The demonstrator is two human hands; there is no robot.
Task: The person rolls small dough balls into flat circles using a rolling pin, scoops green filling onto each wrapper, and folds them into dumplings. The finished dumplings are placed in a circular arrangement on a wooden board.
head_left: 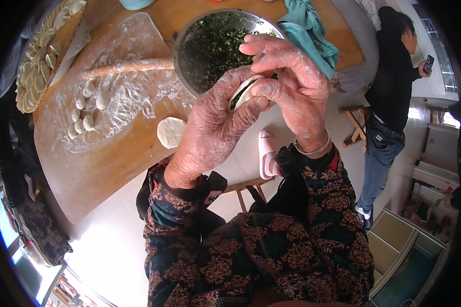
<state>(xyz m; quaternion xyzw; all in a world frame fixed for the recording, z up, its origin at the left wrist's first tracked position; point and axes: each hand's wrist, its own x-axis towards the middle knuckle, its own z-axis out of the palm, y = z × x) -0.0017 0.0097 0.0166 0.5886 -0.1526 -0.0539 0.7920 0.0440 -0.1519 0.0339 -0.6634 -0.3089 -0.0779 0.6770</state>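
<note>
Between my two floury hands is a half-folded dumpling (244, 92), with green filling showing along its open edge. My left hand (210, 120) cups it from the left, with fingers and thumb closed round its side. From the right, my right hand (297, 84) pinches its edge between thumb and fingers. Just behind my hands stands a steel bowl (180, 67) of chopped green filling (212, 48). A flat round dough wrapper (171, 132) lies at the table edge, left of my left wrist.
A rolling pin (133, 67) rests on the floured table (77, 179), near several small dough lumps (88, 123). At the far left, a woven tray (66, 43) bears many shaped dumplings. A teal cloth (307, 30) lies right of the bowl. Another person (394, 66) stands at right holding a phone.
</note>
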